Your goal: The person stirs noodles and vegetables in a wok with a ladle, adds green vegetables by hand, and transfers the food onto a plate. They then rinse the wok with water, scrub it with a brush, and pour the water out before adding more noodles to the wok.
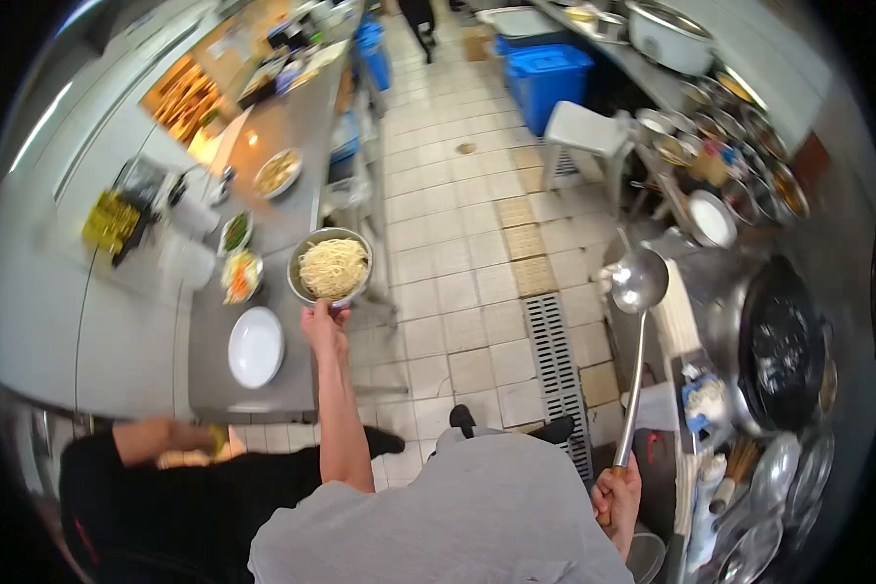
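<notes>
A metal bowl (298, 282) full of pale noodles (333, 267) is gripped at its near rim by my left hand (325, 325), beside the edge of the left steel counter. My right hand (617, 494) is closed round the wooden handle of a long metal ladle (639, 280), whose round head points away from me near the right worktop. An empty white oval plate (256, 347) lies on the left counter. Past it are a bowl of shredded vegetables (241, 276), a small dish of greens (235, 234) and a plate of food (278, 173).
A co-worker in black (195, 506) stands close at my left, one arm stretched out. At right are a large black wok (784, 341), several metal pots and a white stool (586, 131). A floor drain (555, 370) runs along the tiles; blue bins (545, 83) stand farther off.
</notes>
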Demonstrator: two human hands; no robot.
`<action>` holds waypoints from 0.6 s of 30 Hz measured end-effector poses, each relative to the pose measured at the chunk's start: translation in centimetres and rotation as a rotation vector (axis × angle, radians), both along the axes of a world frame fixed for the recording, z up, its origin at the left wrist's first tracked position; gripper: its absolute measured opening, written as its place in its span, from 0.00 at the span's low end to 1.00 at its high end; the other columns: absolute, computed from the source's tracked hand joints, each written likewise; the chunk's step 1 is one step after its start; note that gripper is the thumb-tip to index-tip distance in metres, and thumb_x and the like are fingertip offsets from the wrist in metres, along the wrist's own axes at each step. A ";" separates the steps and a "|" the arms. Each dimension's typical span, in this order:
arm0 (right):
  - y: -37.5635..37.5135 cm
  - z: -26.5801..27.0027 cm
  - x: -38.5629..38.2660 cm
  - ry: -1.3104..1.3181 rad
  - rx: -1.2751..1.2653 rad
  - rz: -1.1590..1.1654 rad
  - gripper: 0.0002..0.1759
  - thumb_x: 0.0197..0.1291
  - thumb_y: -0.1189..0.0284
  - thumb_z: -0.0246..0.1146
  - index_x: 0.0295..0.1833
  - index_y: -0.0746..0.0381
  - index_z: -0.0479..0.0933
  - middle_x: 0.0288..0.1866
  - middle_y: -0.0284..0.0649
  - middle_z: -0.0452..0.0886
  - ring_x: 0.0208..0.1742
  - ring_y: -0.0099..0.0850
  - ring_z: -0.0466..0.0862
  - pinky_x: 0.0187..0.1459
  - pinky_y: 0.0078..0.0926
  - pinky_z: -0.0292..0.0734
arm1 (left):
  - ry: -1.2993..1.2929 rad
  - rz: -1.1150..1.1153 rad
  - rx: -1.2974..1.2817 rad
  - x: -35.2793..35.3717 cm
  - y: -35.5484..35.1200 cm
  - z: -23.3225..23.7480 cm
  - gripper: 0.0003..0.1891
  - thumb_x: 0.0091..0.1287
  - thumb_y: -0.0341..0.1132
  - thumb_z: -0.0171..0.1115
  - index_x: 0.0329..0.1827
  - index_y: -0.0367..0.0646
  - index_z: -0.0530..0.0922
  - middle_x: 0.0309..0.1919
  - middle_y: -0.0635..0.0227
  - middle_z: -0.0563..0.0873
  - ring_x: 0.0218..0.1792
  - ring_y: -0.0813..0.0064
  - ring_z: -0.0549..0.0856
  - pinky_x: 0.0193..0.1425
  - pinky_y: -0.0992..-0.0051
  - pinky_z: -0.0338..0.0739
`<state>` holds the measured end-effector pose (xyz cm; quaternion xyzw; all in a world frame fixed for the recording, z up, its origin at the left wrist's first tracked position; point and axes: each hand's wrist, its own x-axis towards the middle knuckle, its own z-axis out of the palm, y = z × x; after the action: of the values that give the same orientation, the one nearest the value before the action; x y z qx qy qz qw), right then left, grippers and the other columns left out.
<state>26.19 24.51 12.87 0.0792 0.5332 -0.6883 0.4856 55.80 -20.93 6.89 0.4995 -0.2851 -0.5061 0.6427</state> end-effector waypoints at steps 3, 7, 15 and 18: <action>2.8 0.8 -1.8 0.007 -0.071 -0.079 0.40 0.56 0.84 0.54 0.75 0.55 0.55 0.20 0.32 0.64 0.10 0.21 0.65 0.10 0.21 0.65 | -0.028 -0.329 -0.019 -10.4 1.1 0.4 0.05 0.62 0.25 0.61 0.38 0.40 0.73 0.30 0.61 0.85 0.24 0.71 0.85 0.24 0.77 0.82; 7.1 1.4 -4.2 0.089 -0.175 -0.211 0.41 0.56 0.84 0.54 0.76 0.54 0.53 0.21 0.34 0.67 0.11 0.22 0.67 0.12 0.23 0.67 | -0.004 -0.902 -0.043 -27.1 6.2 3.6 0.05 0.66 0.24 0.60 0.42 0.38 0.75 0.33 0.62 0.85 0.28 0.73 0.86 0.29 0.75 0.83; 11.8 3.5 -9.4 0.181 -0.145 -0.489 0.43 0.55 0.86 0.54 0.77 0.56 0.52 0.21 0.33 0.68 0.12 0.22 0.68 0.13 0.22 0.67 | -0.237 -1.520 -0.409 -57.4 24.3 9.1 0.07 0.67 0.27 0.62 0.33 0.34 0.75 0.29 0.63 0.83 0.29 0.72 0.87 0.29 0.76 0.81; 12.3 3.8 -11.8 0.108 -0.211 -0.567 0.35 0.56 0.85 0.53 0.72 0.58 0.57 0.20 0.33 0.67 0.12 0.22 0.67 0.13 0.22 0.66 | -0.650 -1.351 -0.966 -65.2 30.3 8.4 0.13 0.66 0.30 0.63 0.28 0.34 0.70 0.24 0.57 0.79 0.24 0.65 0.85 0.26 0.69 0.74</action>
<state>14.39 36.77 16.63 0.1373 0.4404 -0.8510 0.2509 -9.37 9.38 15.28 0.0183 -0.8690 -0.4350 0.2349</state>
